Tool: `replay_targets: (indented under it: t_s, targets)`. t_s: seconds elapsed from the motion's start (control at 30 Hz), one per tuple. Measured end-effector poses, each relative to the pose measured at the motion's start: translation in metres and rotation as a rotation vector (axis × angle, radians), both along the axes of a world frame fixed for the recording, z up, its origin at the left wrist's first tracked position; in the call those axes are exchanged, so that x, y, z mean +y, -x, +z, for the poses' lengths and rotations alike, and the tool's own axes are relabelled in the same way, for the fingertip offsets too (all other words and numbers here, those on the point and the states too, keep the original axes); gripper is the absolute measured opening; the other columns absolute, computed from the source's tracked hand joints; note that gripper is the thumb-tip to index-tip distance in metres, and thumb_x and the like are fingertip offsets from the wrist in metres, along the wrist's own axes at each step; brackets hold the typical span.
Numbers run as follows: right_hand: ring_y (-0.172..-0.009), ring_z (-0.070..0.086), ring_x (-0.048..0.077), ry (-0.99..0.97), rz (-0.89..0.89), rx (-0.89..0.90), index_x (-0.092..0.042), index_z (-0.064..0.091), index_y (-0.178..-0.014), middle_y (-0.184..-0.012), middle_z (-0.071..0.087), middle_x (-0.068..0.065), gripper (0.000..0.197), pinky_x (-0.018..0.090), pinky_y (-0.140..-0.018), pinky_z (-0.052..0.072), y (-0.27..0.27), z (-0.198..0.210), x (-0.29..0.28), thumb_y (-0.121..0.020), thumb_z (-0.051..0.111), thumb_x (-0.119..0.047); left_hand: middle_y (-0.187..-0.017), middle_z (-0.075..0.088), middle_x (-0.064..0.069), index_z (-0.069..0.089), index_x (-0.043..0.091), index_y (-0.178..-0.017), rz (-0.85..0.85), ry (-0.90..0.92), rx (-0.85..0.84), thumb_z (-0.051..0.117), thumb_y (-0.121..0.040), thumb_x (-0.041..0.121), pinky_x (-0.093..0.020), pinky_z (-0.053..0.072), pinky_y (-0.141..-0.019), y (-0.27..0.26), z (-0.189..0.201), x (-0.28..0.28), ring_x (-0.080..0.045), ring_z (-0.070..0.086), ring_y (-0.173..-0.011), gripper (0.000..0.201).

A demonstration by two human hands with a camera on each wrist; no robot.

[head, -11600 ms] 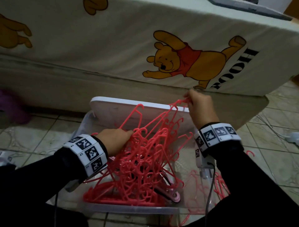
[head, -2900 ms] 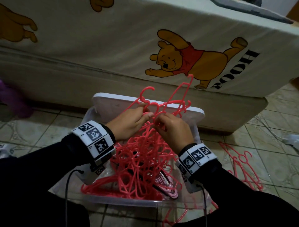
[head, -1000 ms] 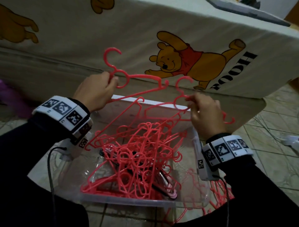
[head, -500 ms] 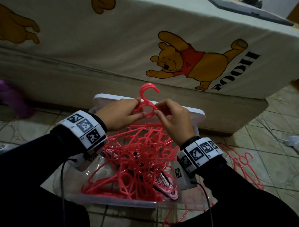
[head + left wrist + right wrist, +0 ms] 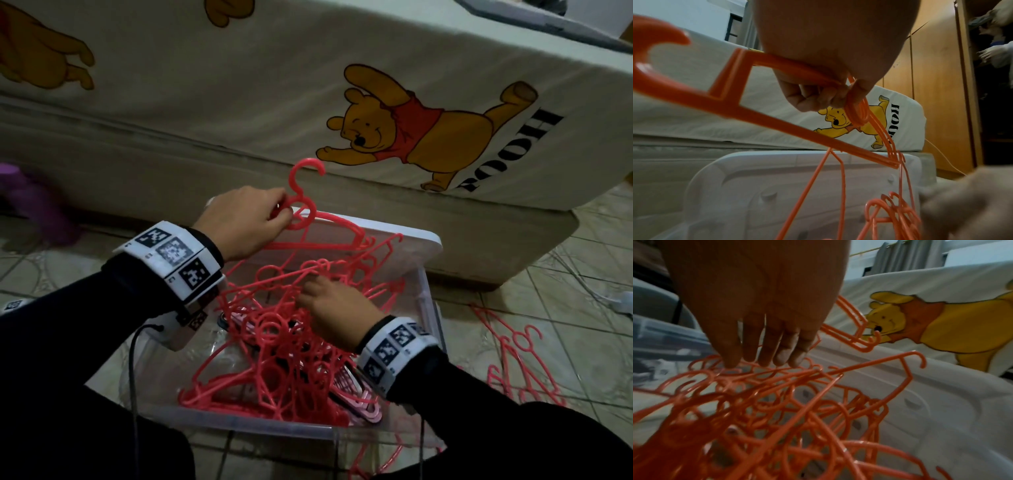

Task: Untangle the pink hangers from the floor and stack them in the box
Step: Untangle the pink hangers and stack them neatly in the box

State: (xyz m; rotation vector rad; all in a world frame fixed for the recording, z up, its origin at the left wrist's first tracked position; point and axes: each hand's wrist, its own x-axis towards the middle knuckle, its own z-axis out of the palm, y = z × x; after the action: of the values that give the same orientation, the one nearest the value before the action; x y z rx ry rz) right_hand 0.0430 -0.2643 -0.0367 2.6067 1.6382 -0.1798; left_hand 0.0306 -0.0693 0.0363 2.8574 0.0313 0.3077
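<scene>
A tangle of pink hangers (image 5: 284,346) (image 5: 777,410) fills the clear plastic box (image 5: 434,308) on the floor. My left hand (image 5: 282,214) (image 5: 824,95) pinches a small bunch of hangers (image 5: 337,222) (image 5: 756,116) at the neck ring. It holds them above the box's far left corner with a hook pointing up. My right hand (image 5: 306,289) (image 5: 766,360) lies lower, straight fingers touching the top of the tangle. The lower ends of the held hangers still reach into the pile.
The box's white lid (image 5: 416,241) leans against the bed (image 5: 239,85) behind it. More pink hangers (image 5: 513,359) lie on the tiled floor to the right. A purple object (image 5: 30,202) sits at far left and a white plug with cable (image 5: 620,303) at far right.
Half a second ago both hands met at the hanger's neck. My right hand has let go and dropped onto the tangle, while the left keeps the hangers and has lifted them slightly left.
</scene>
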Motion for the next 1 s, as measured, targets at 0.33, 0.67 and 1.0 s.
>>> replay_targets:
  t_s: [0.33, 0.67, 1.0]
  targets:
    - [-0.074, 0.06, 0.006, 0.14, 0.071, -0.306, -0.033, 0.07, -0.068, -0.07, 0.063, -0.016, 0.008, 0.021, -0.064, 0.044, 0.017, -0.015, 0.009, -0.063, 0.073, -0.038, -0.09, 0.066, -0.011, 0.052, 0.019, -0.096, -0.025, -0.015, -0.063, 0.041, -0.096, 0.042, -0.035, 0.033, -0.061, 0.002, 0.002, 0.002, -0.037, 0.06, -0.086, 0.025]
    - [-0.089, 0.058, 0.028, -0.147, -0.055, -0.247, -0.015, 0.062, -0.1, -0.093, 0.065, 0.003, 0.013, 0.037, -0.066, 0.043, -0.005, 0.041, -0.011, -0.089, 0.055, -0.016, -0.077, 0.056, -0.003, 0.053, 0.02, -0.091, 0.082, 0.102, -0.07, 0.041, -0.096, 0.043, -0.035, 0.032, -0.062, -0.002, 0.007, 0.011, -0.035, 0.059, -0.082, 0.026]
    - [-0.073, 0.05, -0.003, -0.795, -0.462, 0.08, -0.014, 0.064, -0.098, -0.09, 0.061, -0.008, 0.009, 0.005, -0.063, 0.035, -0.03, 0.078, -0.055, -0.092, 0.057, -0.013, -0.094, 0.067, -0.009, 0.06, 0.025, -0.101, 0.156, 0.213, -0.174, 0.046, -0.094, 0.043, -0.04, 0.043, -0.07, -0.003, 0.017, 0.022, -0.036, 0.06, -0.092, 0.024]
